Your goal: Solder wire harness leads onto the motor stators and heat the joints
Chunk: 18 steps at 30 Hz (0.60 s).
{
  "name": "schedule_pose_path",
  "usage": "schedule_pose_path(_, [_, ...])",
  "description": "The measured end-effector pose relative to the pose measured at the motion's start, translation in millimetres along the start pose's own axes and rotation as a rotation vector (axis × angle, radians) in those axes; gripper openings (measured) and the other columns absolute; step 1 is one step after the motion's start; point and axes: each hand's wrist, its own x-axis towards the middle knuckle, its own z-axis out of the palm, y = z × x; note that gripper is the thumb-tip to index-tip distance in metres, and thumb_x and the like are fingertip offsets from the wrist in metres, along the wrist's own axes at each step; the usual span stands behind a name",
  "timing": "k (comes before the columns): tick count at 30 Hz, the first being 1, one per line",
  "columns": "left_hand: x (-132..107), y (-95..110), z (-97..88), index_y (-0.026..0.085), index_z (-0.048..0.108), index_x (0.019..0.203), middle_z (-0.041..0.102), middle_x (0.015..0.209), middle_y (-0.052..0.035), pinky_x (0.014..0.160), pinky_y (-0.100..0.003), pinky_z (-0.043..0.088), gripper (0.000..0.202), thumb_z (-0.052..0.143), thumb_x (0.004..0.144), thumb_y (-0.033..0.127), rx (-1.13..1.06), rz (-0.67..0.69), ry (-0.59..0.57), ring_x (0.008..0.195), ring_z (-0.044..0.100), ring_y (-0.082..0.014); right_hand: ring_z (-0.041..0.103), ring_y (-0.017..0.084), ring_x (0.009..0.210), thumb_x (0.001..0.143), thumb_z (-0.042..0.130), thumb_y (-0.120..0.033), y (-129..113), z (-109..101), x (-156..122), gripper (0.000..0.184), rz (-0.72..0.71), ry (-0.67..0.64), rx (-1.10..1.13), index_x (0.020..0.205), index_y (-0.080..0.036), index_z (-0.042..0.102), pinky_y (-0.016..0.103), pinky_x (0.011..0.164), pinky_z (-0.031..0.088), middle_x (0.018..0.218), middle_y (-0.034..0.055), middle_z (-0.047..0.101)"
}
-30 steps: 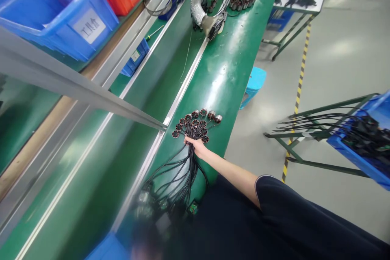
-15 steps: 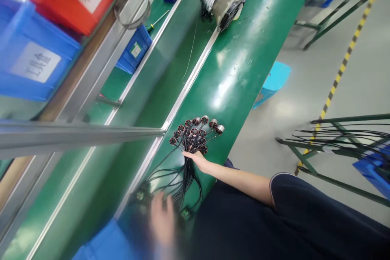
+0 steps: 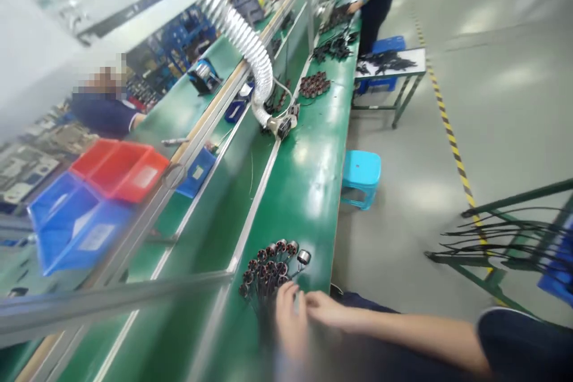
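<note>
Small round motors [image 3: 268,265] with copper windings and black cables lie fanned out on the green bench. One silver-sided motor [image 3: 304,257] stands apart at the right of the cluster, its lead running down toward my hands. My left hand [image 3: 290,319] is just below the motors, over the cables, smeared by motion, so its grip is unclear. Close beside it, my right hand [image 3: 326,309] has its fingers drawn together; whatever is between them is hidden. The lower cables are blurred.
A silver exhaust hose [image 3: 250,42] hangs over the bench [image 3: 308,185]. Farther up lies a motor pile [image 3: 314,85]. Red bins [image 3: 129,173] and blue bins [image 3: 80,221] are at left. A turquoise stool [image 3: 362,168] stands at right. Co-workers are near the far bench and upper left.
The view has swung up along the bench. My right hand has left the gathered cables below the motors, and my left hand has come up from the cable ends beside it.
</note>
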Motion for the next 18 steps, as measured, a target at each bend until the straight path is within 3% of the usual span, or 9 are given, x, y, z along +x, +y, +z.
schedule_pose_path(2, [0, 13, 26.4, 0.020, 0.073, 0.095, 0.071, 0.107, -0.0161, 0.095, -0.042, 0.057, 0.025, 0.049, 0.094, 0.029, -0.046, 0.032, -0.058, 0.106, 0.069, -0.0270, 0.064, 0.018, 0.071, 0.072, 0.077, -0.030, 9, -47, -9, 0.014, -0.032, 0.099, -0.013, 0.074, -0.019, 0.068, 0.032, 0.072, 0.053, 0.072, 0.0024, 0.068])
schedule_pose_path(6, [3, 54, 74.0, 0.022, 0.072, 0.086, 0.073, 0.093, -0.0120, 0.087, -0.039, 0.057, 0.021, 0.052, 0.091, 0.028, -0.185, 0.022, -0.166, 0.093, 0.071, -0.0259, 0.063, 0.020, 0.068, 0.071, 0.060, -0.043, 22, -147, -31, 0.025, -0.030, 0.300, -0.071, 0.081, -0.021, 0.064, 0.034, 0.072, 0.051, 0.070, 0.0023, 0.065])
schedule_pose_path(10, [36, 81, 115.0, 0.022, 0.071, 0.086, 0.073, 0.092, -0.0107, 0.083, -0.039, 0.056, 0.019, 0.054, 0.088, 0.029, -0.228, -0.077, -0.160, 0.089, 0.070, -0.0258, 0.061, 0.020, 0.065, 0.067, 0.056, -0.049, 14, -221, -26, 0.030, -0.010, 0.334, -0.182, 0.078, -0.021, 0.060, 0.034, 0.069, 0.050, 0.066, 0.0024, 0.061])
schedule_pose_path(14, [119, 82, 156.3, 0.019, 0.070, 0.080, 0.073, 0.084, -0.0115, 0.077, -0.039, 0.058, 0.020, 0.054, 0.085, 0.030, -0.179, -0.175, -0.036, 0.081, 0.070, -0.0258, 0.062, 0.021, 0.069, 0.068, 0.058, -0.051, -26, -279, 6, 0.033, -0.062, 0.222, -0.298, 0.080, -0.021, 0.064, 0.033, 0.069, 0.050, 0.070, 0.0034, 0.064])
schedule_pose_path(18, [250, 91, 179.8, 0.016, 0.072, 0.097, 0.074, 0.100, -0.0128, 0.087, -0.033, 0.058, 0.026, 0.053, 0.089, 0.032, -0.087, -0.194, 0.046, 0.094, 0.072, -0.0221, 0.065, 0.023, 0.078, 0.078, 0.057, -0.053, -103, -360, 36, 0.037, -0.149, 0.129, -0.476, 0.090, -0.021, 0.070, 0.033, 0.074, 0.053, 0.081, 0.0052, 0.071])
